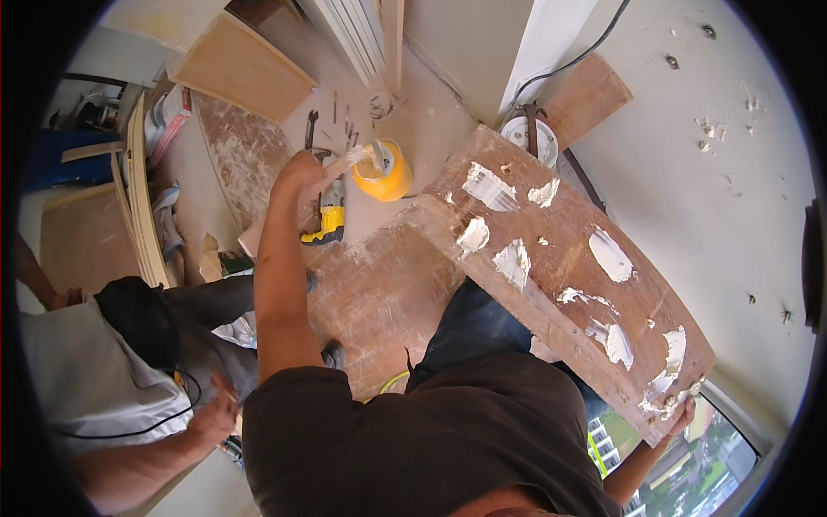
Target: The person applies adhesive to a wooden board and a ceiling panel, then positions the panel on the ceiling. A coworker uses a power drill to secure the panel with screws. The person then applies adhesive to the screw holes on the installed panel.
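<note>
My left hand (303,171) reaches forward and grips a putty knife (357,156) whose blade is loaded with white paste, right at the rim of a yellow bucket (385,173) on the floor. My right hand (680,416) holds the near end of a long brown wooden board (564,258) from below. The board lies across my lap and carries several dabs of white paste (488,186). Only the fingers of my right hand show past the board's edge.
A yellow power drill (329,217) and loose drill bits (343,122) lie on the dusty floor by the bucket. Another person (112,370) crouches at my left. Wood panels (241,69) lean at the back, a white pail (530,138) stands behind the board, and a window (689,457) is at lower right.
</note>
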